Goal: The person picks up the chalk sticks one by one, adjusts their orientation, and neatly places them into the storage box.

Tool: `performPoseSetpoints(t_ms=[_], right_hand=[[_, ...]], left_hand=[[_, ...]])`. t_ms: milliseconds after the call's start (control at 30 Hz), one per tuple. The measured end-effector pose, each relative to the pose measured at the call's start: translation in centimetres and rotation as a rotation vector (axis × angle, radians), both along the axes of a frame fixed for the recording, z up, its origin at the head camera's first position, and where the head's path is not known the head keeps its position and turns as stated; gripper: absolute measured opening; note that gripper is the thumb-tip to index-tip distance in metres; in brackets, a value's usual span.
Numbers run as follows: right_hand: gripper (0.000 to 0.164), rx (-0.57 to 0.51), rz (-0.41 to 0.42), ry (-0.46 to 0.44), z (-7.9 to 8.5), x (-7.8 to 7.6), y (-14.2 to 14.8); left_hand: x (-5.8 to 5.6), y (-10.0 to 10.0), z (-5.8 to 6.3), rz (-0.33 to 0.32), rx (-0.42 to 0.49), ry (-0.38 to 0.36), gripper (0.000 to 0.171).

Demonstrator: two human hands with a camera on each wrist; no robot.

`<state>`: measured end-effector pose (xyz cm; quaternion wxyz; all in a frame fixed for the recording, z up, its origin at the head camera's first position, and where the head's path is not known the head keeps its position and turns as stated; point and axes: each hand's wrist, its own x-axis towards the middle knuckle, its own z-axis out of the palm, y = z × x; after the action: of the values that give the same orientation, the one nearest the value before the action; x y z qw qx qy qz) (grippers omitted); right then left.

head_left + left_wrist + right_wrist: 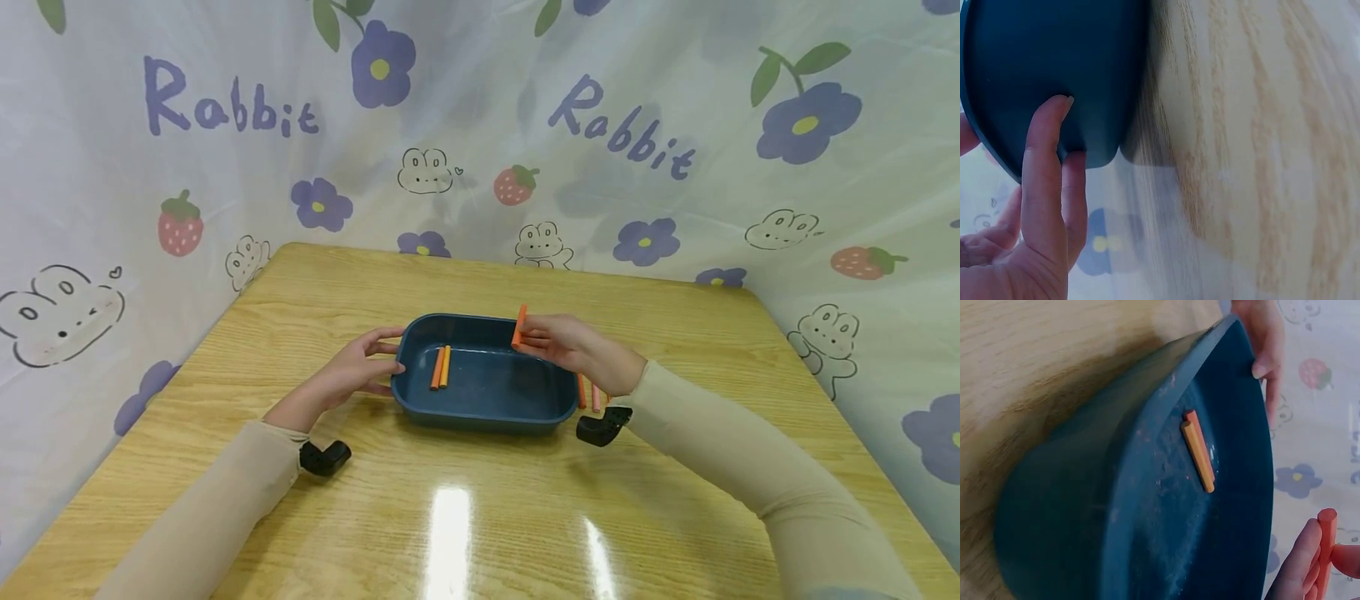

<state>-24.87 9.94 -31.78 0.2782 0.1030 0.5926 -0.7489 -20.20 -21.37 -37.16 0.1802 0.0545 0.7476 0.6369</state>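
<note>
Blue tray at mid-table, two orange sticks lying inside near its left end. Left hand resting straight-fingered against tray's left wall. Right hand pinching an orange stick above tray's far right corner; more sticks on table beside tray's right edge

This looks like a makeshift recording corner in a home or small studio. A glossy wooden surface fills the lower frame, and a white cloth backdrop printed with "Rabbit", flowers and strawberries encloses it along the top and both sides.
</note>
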Motion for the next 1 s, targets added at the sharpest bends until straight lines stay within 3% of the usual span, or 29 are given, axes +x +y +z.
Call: performPoseSetpoints(t_ms=[600, 1000], right_hand=[[0.046, 0.062, 0.081, -0.037, -0.9, -1.2, -3.6], [0.037, 0.109, 0.186, -0.091, -1.2, -1.5, -5.7]], left_hand=[[-0.1, -0.1, 0.0, 0.004, -0.007, -0.006, 0.063], [-0.1, -0.1, 0.1, 0.005, 0.016, -0.024, 0.063]])
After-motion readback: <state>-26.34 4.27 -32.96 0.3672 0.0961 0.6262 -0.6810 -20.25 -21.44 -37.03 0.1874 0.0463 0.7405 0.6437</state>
